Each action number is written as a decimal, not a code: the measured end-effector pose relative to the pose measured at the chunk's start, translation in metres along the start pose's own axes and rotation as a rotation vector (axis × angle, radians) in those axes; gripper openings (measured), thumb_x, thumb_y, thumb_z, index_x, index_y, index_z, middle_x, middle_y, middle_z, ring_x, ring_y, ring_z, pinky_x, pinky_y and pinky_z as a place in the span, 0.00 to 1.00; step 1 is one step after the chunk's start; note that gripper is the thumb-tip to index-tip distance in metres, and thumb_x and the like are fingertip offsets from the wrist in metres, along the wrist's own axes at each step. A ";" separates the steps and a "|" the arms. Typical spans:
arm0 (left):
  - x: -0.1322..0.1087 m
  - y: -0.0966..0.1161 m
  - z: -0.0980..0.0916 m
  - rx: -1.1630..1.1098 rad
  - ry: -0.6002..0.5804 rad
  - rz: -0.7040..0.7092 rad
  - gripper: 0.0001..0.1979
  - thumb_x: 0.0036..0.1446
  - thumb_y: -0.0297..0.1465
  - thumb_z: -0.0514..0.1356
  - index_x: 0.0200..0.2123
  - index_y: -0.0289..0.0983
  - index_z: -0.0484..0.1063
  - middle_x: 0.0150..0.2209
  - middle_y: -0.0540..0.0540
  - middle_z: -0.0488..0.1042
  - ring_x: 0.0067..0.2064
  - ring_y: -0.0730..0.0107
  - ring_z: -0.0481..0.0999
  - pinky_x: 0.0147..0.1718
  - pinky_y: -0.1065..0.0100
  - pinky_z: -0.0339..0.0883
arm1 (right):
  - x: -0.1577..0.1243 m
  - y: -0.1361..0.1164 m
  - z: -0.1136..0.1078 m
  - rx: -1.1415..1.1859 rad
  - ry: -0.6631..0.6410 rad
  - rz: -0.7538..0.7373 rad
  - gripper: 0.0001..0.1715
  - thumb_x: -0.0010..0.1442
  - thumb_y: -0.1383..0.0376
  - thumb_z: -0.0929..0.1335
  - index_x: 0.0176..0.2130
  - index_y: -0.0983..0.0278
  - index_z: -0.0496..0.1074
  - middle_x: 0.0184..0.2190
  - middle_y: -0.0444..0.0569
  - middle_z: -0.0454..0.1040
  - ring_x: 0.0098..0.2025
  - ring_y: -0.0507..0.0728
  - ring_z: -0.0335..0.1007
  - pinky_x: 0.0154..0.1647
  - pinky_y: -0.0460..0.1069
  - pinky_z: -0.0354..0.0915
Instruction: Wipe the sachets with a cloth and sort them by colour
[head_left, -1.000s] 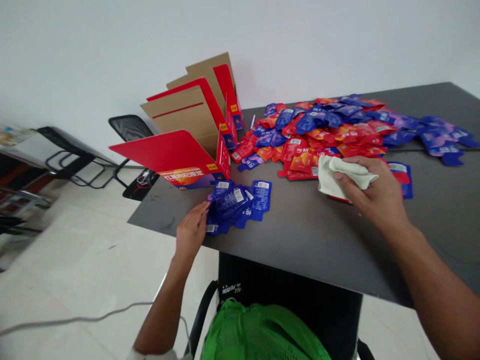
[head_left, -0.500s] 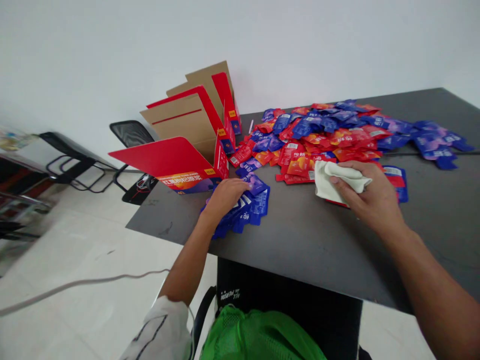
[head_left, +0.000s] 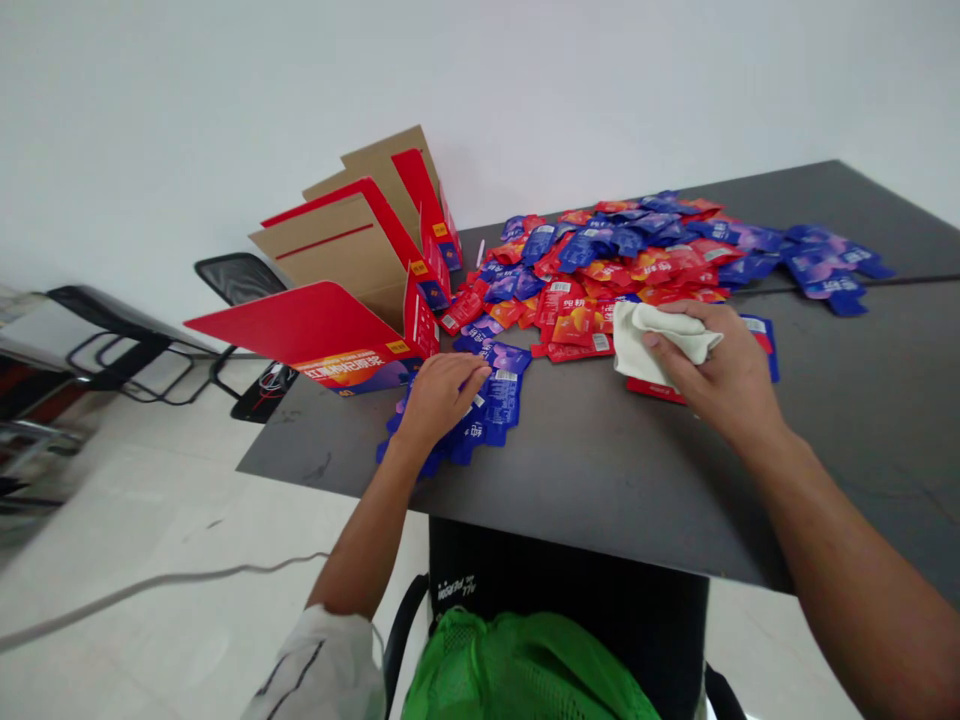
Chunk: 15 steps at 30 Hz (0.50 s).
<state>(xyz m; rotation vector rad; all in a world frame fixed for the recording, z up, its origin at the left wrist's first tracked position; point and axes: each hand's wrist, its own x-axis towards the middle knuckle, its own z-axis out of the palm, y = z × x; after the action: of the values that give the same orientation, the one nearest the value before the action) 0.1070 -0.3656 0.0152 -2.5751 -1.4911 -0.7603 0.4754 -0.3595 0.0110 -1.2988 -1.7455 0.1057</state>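
My left hand (head_left: pixel 439 395) lies palm down on a small stack of blue sachets (head_left: pixel 487 410) near the table's front left edge, fingers curled over them. Clutched in my right hand (head_left: pixel 720 375) is a crumpled white cloth (head_left: pixel 652 335), which presses on a red sachet (head_left: pixel 649 390) at the edge of the big heap of red and blue sachets (head_left: pixel 637 260). The heap spreads across the back of the dark table (head_left: pixel 600 470).
An open red and brown cardboard box (head_left: pixel 352 290) with raised flaps stands at the table's left corner. Black chairs (head_left: pixel 240 280) stand on the pale floor to the left, where a cable (head_left: pixel 150 585) runs. A green mesh bag (head_left: pixel 517 670) sits below the table edge.
My left hand moved from the stack's left edge onto the top of the blue sachets and pushed them together. The right hand kept hold of the cloth in the same spot.
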 end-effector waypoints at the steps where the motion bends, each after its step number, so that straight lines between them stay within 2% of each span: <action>1: -0.005 -0.003 0.005 -0.003 0.043 0.004 0.16 0.74 0.38 0.55 0.51 0.38 0.79 0.52 0.41 0.83 0.57 0.60 0.80 0.58 0.57 0.69 | 0.000 0.000 0.000 -0.006 0.001 -0.001 0.23 0.67 0.51 0.69 0.55 0.62 0.76 0.50 0.57 0.79 0.52 0.67 0.75 0.54 0.62 0.69; 5: -0.027 -0.018 0.010 0.000 0.279 -0.003 0.13 0.74 0.34 0.54 0.48 0.38 0.79 0.50 0.41 0.84 0.55 0.62 0.81 0.57 0.57 0.69 | 0.000 -0.003 0.000 -0.020 0.001 0.003 0.25 0.66 0.50 0.70 0.55 0.62 0.77 0.50 0.57 0.79 0.52 0.67 0.75 0.53 0.62 0.70; 8: -0.034 -0.022 0.006 0.002 0.497 -0.011 0.16 0.74 0.35 0.52 0.39 0.38 0.78 0.38 0.42 0.83 0.44 0.63 0.81 0.49 0.58 0.71 | 0.001 -0.004 0.002 -0.040 0.001 0.011 0.26 0.65 0.49 0.70 0.54 0.61 0.78 0.48 0.57 0.80 0.50 0.68 0.76 0.51 0.62 0.70; 11: -0.036 -0.023 0.004 0.003 0.583 -0.009 0.21 0.74 0.38 0.49 0.31 0.39 0.73 0.28 0.44 0.77 0.34 0.63 0.76 0.39 0.59 0.69 | 0.002 -0.002 0.004 -0.068 0.002 0.024 0.27 0.63 0.48 0.71 0.53 0.61 0.79 0.47 0.58 0.81 0.48 0.68 0.77 0.48 0.62 0.71; 15: -0.051 -0.020 -0.006 -0.016 0.659 0.011 0.25 0.73 0.44 0.44 0.27 0.41 0.68 0.24 0.45 0.71 0.30 0.62 0.71 0.33 0.58 0.66 | 0.000 0.003 0.007 -0.109 0.015 0.041 0.26 0.61 0.49 0.72 0.53 0.60 0.79 0.47 0.56 0.82 0.48 0.68 0.78 0.49 0.61 0.71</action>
<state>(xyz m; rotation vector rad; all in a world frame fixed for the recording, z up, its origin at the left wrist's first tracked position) 0.0671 -0.3973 -0.0056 -2.0164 -1.2441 -1.4334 0.4728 -0.3549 0.0058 -1.4106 -1.7327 0.0247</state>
